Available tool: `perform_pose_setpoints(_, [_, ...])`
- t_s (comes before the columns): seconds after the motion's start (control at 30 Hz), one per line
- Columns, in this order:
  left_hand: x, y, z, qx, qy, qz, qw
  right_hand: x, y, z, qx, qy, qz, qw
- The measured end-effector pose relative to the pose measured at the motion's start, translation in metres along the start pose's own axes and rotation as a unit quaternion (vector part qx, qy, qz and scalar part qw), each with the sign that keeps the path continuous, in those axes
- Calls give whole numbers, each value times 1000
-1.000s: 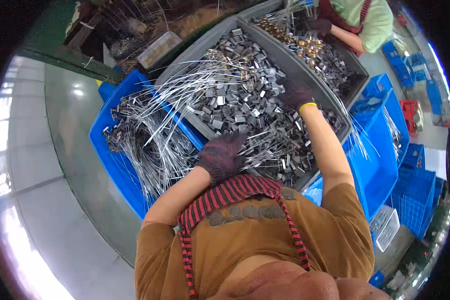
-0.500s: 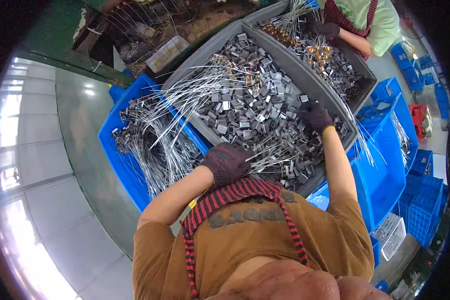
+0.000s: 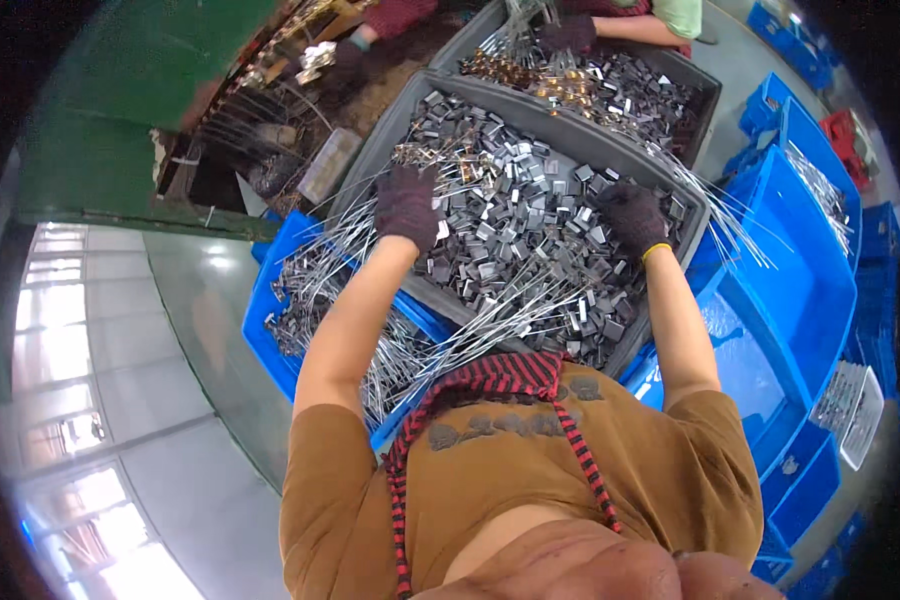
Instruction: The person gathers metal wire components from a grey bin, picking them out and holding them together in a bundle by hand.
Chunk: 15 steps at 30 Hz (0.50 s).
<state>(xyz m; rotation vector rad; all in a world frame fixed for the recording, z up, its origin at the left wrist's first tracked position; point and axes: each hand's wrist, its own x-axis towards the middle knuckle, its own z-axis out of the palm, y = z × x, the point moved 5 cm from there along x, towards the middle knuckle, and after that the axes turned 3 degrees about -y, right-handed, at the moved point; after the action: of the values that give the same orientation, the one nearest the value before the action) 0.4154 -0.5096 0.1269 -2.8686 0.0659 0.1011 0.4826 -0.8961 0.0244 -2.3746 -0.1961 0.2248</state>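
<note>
My left hand (image 3: 408,207), in a dark knitted glove, reaches over the far left side of a grey tub (image 3: 560,150). Its fingers stretch forward across a bundle of thin metal wires (image 3: 355,222); the fingertips are slightly blurred. Small square metal pieces (image 3: 510,235) fill the tub. On its right side, my gloved right hand (image 3: 634,218) rests among these pieces with curled fingers; what they hold is hidden. Another wire bundle (image 3: 505,325) lies across the near edge, by my striped apron (image 3: 490,375).
A blue crate (image 3: 270,320) with many wires stands at left; blue bins (image 3: 810,260) stand at right. Beyond lies a second grey tub (image 3: 705,100) with a co-worker's gloved hand (image 3: 568,35). Another person's gloved hand (image 3: 400,14) is near a dirty machine (image 3: 270,140).
My left hand has left the near wire bundle and moved forward to the wires at the tub's far left. My right hand stays among the metal pieces. The view has shifted.
</note>
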Motion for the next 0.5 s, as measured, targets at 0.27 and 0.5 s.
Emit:
perform_pose_setpoints(0.27, [55,-33,45,-17,-28,-119,992,3,-23,0,172,-73,72,980])
perform_pose_setpoints(0.5, [54,-39,59,8,-11,-78,997,8,-12,3,93,-29,46,994])
